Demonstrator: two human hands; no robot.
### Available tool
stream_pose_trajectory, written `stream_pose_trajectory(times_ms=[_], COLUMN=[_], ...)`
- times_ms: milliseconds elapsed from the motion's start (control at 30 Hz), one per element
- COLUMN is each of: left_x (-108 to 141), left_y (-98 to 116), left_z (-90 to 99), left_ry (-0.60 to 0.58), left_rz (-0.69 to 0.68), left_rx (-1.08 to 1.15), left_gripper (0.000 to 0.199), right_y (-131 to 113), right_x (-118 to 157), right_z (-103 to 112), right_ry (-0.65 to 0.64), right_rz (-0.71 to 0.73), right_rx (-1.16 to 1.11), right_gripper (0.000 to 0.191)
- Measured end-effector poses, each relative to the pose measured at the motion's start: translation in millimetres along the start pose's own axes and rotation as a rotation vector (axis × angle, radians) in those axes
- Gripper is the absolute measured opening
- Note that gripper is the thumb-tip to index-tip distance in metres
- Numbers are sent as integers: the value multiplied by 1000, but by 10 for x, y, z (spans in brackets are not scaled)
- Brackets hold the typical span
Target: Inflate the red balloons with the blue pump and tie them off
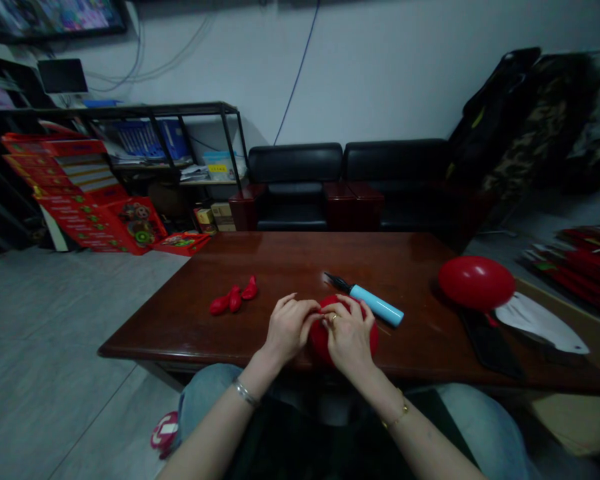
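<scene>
The left hand (291, 327) and right hand (351, 339) pinch a red balloon (321, 343), seemingly by its neck; a blue pump (377, 305) lies near on the tabletop (280, 257).

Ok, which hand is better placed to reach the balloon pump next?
Probably the right hand: the light blue balloon pump lies close by on that side, while the left hand is farther off. Both hands are on the nearer red balloon, so the left would likely have to hold it alone.
</scene>
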State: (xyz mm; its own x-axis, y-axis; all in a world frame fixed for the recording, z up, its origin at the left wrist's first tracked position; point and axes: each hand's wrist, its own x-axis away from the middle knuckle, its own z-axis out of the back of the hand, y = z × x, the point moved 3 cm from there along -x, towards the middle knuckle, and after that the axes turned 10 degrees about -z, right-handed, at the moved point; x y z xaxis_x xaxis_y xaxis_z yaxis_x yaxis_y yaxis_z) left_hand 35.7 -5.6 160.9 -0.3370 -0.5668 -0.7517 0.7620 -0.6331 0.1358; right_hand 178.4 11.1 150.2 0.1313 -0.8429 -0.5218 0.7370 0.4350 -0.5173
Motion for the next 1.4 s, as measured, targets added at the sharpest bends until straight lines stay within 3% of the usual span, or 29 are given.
stream_pose_trajectory(times_ms=[167,333,433,567,633,700,800,900,1000,1133,1233,1400], left_x=[-8,1,-10,65,144,225,347,376,339,325,357,329], left_y=[82,76,59,44,63,100,163,249,328,399,350,166], left_z=[8,38,133,185,109,-31,-336,-584,-606,-459,-343,-191], left_ry=[-181,-376,-473,-546,-422,-163,261,474,421,72,-98,-131], left_rz=[-91,-187,-100,202,349,447,674,774,663,324,125,-128], left_rx=[-222,-214,-138,260,443,538,698,724,524,251,101,-81], left_gripper=[24,26,23,32,40,47,42,34,30,35,51,40], right_y=[52,105,102,123,150,173,172,125,84,92,123,157], right_x=[23,45,80,169,228,286,356,398,400,366,351,369], right_z=[23,18,32,62,51,21,-34,-80,-94,-65,-60,-66], right_ry=[5,-14,1,106,148,172,196,212,217,212,172,125], right_rz=[71,177,278,369,371,339,241,133,29,-47,-48,8], right_rx=[82,214,281,283,264,240,207,186,151,122,131,178], right_gripper=[23,20,21,15,13,13,18,26,28,26,27,24])
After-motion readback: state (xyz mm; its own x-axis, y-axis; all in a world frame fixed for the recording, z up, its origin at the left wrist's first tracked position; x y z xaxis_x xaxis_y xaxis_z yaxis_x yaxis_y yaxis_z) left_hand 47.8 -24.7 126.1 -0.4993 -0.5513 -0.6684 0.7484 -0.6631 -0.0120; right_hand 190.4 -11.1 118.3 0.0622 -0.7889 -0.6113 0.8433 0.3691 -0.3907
